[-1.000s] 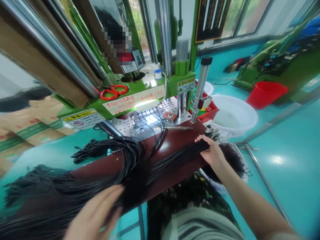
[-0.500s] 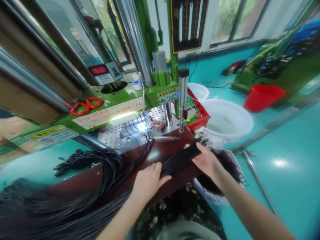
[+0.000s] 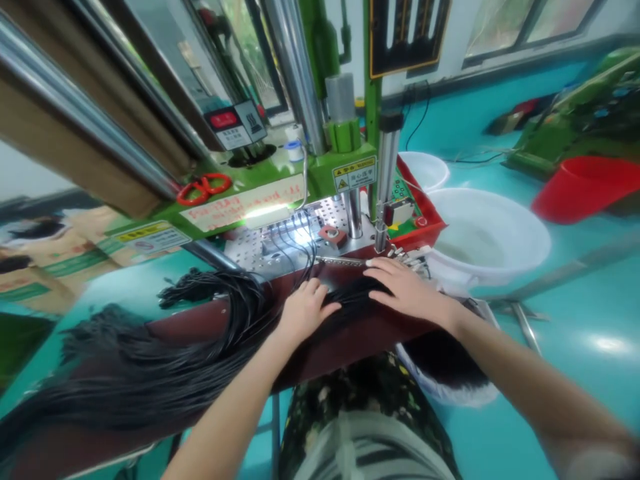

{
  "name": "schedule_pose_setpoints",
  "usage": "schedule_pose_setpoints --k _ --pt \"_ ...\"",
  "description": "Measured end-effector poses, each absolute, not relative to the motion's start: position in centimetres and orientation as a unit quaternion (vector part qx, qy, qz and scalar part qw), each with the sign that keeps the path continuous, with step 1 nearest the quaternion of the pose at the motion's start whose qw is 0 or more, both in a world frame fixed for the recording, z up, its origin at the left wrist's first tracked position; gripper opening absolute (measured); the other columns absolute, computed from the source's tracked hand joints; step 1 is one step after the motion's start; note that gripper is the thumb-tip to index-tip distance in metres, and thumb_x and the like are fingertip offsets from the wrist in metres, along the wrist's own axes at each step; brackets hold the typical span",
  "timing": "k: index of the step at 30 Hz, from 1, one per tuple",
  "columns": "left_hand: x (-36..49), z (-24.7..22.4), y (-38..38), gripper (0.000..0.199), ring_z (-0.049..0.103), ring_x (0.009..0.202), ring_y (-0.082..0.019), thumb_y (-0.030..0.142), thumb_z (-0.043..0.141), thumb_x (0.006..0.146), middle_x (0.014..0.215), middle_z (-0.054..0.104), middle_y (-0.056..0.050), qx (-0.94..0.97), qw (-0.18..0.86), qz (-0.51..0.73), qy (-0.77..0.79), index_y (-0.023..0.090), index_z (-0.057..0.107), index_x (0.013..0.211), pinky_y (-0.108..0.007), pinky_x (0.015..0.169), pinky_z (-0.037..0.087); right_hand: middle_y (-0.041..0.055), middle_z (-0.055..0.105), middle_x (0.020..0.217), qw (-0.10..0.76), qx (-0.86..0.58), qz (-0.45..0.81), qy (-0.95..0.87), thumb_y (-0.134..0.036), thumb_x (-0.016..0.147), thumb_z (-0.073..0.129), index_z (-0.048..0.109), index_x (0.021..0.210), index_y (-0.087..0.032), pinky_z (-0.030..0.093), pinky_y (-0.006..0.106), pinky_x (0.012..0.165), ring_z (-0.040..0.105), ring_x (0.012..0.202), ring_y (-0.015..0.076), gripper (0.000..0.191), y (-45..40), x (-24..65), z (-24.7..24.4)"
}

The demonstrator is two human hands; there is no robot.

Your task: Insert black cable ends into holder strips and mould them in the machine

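Observation:
A long bundle of black cables [image 3: 345, 297] lies along the dark red tabletop [image 3: 360, 333], its light connector ends by the table's right end. My left hand [image 3: 306, 308] rests on the bundle's middle, thumb spread to the right. Farther right, my right hand [image 3: 403, 287] lies over the bundle near the connectors, fingers spread and pointing left. More black cables [image 3: 165, 373] cover the left part of the table, with a curved loop behind them. Several thin cables run from the lit metal plate [image 3: 250, 250] of the green press.
Red-handled scissors [image 3: 204, 189] lie on the green press frame [image 3: 320, 187]. Right of the press stand a red control box [image 3: 430, 230], a large white tub [image 3: 493, 233] and a red bucket [image 3: 580, 190]. A lined bin [image 3: 450, 360] sits below the table's right end.
The bundle now lies on the table. My right hand has turned from gripping its connector end to lying flat over it, and my left hand has shifted slightly. The view has moved too.

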State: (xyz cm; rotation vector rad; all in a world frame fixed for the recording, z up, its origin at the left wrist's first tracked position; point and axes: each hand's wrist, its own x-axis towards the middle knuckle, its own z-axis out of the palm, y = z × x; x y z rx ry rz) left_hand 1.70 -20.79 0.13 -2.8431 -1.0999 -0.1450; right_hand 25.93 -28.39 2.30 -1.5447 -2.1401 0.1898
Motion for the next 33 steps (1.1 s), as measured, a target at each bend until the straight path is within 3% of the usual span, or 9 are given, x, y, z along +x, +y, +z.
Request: schedule_pose_setpoints --k 6,11,14,16,19,22,26,30,33 --pt "-2.0 0.3 -24.8 0.026 0.053 0.092 -0.021 0.034 0.043 0.088 0.102 0.058 -0.008 -0.897 0.085 -0.075 -0.428 0.021 0.055 0.107 -0.034 0.076 0.04 0.013 0.054 0.123 0.112 -0.508 0.062 -0.852 -0.046 0.076 0.058 0.05 0.125 -0.015 0.032 0.047 0.098 0.048 0.112 0.0288 0.058 -27.1 26.0 1.0" --pt "-4.1 -1.5 -23.3 0.037 0.056 0.083 -0.018 0.051 0.04 0.086 0.087 0.06 -0.004 -0.869 0.025 -0.083 -0.487 0.019 0.058 0.093 -0.027 0.069 0.04 0.0075 0.067 0.097 0.001 -0.522 0.24 -0.818 -0.021 0.069 0.057 0.064 0.105 -0.017 0.045 0.033 0.077 0.061 0.087 0.0235 0.036 -26.3 26.5 4.7" --pt "-4.0 -1.7 -22.4 0.039 0.056 0.078 -0.017 0.053 0.038 0.085 0.083 0.059 -0.003 -0.859 0.015 -0.076 -0.505 0.019 0.058 0.087 -0.025 0.062 0.039 0.0018 0.069 0.084 -0.025 -0.525 0.351 -0.775 -0.014 0.065 0.052 0.066 0.094 -0.019 0.045 0.025 0.063 0.063 0.073 0.0184 0.033 -25.0 27.5 5.9" --pt "-3.8 -1.4 -22.7 0.036 0.055 0.079 -0.018 0.05 0.039 0.087 0.083 0.059 -0.005 -0.861 0.028 -0.082 -0.502 0.019 0.058 0.088 -0.027 0.064 0.039 0.0022 0.069 0.082 -0.021 -0.555 0.311 -0.771 -0.011 0.064 0.049 0.067 0.09 -0.018 0.044 0.026 0.063 0.062 0.072 0.0185 0.033 -24.3 28.5 5.9" --pt "-2.9 -0.8 -23.9 0.026 0.052 0.088 -0.02 0.035 0.039 0.09 0.094 0.058 -0.007 -0.881 0.054 -0.115 -0.455 0.019 0.057 0.1 -0.031 0.074 0.039 0.0086 0.067 0.082 -0.016 -0.592 0.099 -0.8 -0.007 0.065 0.047 0.067 0.081 -0.015 0.043 0.032 0.071 0.06 0.079 0.0224 0.027 -24.6 29.2 5.4" --pt "-1.1 -0.4 -24.5 0.023 0.049 0.093 -0.021 0.022 0.037 0.09 0.102 0.056 -0.006 -0.913 0.045 -0.12 -0.388 0.024 0.054 0.105 -0.034 0.077 0.039 0.0145 0.064 0.094 0.061 -0.556 -0.065 -0.827 -0.007 0.071 0.044 0.066 0.09 -0.012 0.041 0.039 0.081 0.056 0.089 0.0258 0.03 -26.3 27.6 4.9" --pt "2.1 0.1 -22.8 0.017 0.049 0.092 -0.017 0.02 0.039 0.088 0.111 0.051 -0.003 -0.941 -0.032 -0.082 -0.328 0.024 0.053 0.096 -0.031 0.076 0.042 0.0101 0.062 0.102 0.115 -0.444 -0.045 -0.887 -0.01 0.077 0.039 0.062 0.102 -0.016 0.041 0.038 0.084 0.053 0.094 0.0225 0.034 -29.1 23.0 3.2" --pt "4.4 0.6 -20.7 0.015 0.051 0.093 -0.018 0.025 0.046 0.086 0.106 0.052 -0.005 -0.949 -0.082 -0.034 -0.302 0.021 0.045 0.101 -0.03 0.072 0.045 0.0132 0.059 0.105 0.097 -0.492 -0.071 -0.862 -0.015 0.079 0.045 0.057 0.111 -0.011 0.038 0.039 0.086 0.048 0.1 0.0255 0.034 -30.0 19.6 1.1" --pt "5.0 0.5 -19.9 0.022 0.055 0.089 -0.021 0.031 0.041 0.089 0.1 0.055 -0.008 -0.94 -0.075 -0.013 -0.332 0.017 0.04 0.105 -0.032 0.068 0.046 0.0117 0.06 0.095 0.048 -0.523 -0.099 -0.845 -0.019 0.075 0.051 0.061 0.1 -0.011 0.033 0.042 0.087 0.049 0.091 0.0259 0.028 -29.8 19.0 0.9"
